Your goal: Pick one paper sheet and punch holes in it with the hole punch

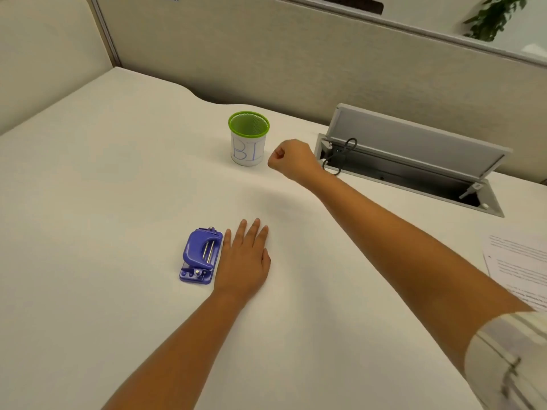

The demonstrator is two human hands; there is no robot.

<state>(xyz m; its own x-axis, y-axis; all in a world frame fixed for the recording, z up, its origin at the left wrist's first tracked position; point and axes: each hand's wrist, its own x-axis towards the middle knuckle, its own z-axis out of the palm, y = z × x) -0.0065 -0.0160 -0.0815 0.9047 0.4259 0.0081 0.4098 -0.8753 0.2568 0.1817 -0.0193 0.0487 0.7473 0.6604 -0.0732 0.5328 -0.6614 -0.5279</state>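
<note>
Two bare hands are shown over a cream-white desk surface (118, 187), neither holding anything that can be seen. The left hand (245, 255) is laid flat on the desk, fingers straight and slightly spread, its outer edge touching or just beside the small purple plastic hole punch with steel pins (201, 255); the placement is judged to keep the punch steadied and ready to hand. The right hand (291, 159) is extended well forward with its fingers curled into a loose fist, just beside the green-rimmed mesh cup wrapped in white paper lettered in blue (249, 139). Whether a small scrap is pinched inside that fist cannot be told; nothing is seen between the fingers. The stack of white printed paper sheets (518, 261), from which one sheet is to be taken, lies at the right edge of the desk, well apart from both hands and from the punch, and is partly cut off by the frame. No sheet is seen in the punch, so the picking step is judged not yet done. Behind the right hand, an open grey metal cable tray with raised lid (414, 149) is set into the desk, a dark cable looped at its near end.
</note>
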